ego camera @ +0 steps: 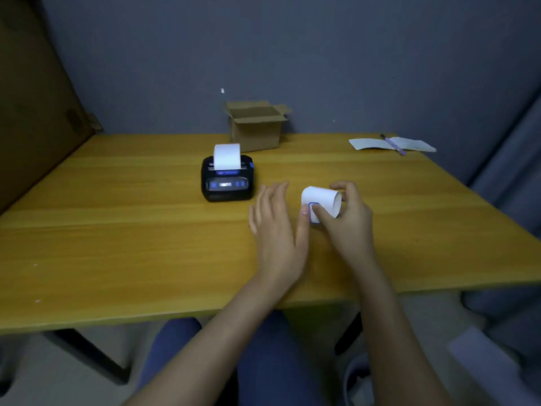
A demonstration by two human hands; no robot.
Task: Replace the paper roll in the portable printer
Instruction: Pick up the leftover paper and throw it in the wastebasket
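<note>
A black portable printer (227, 183) with blue buttons stands on the wooden table (117, 230), a strip of white paper (227, 156) curling up from its top. To its right I hold a white paper roll (320, 200) with a blue-edged sticker just above the table. My right hand (348, 221) grips the roll, fingers at its open end and thumb near the sticker. My left hand (278, 227) is beside it with fingers spread, its thumb tip touching the sticker area.
An open cardboard box (256, 126) stands behind the printer near the grey wall. A sheet of paper (392, 143) with a pen (393, 144) lies at the far right. A large brown board (32, 98) leans at the left.
</note>
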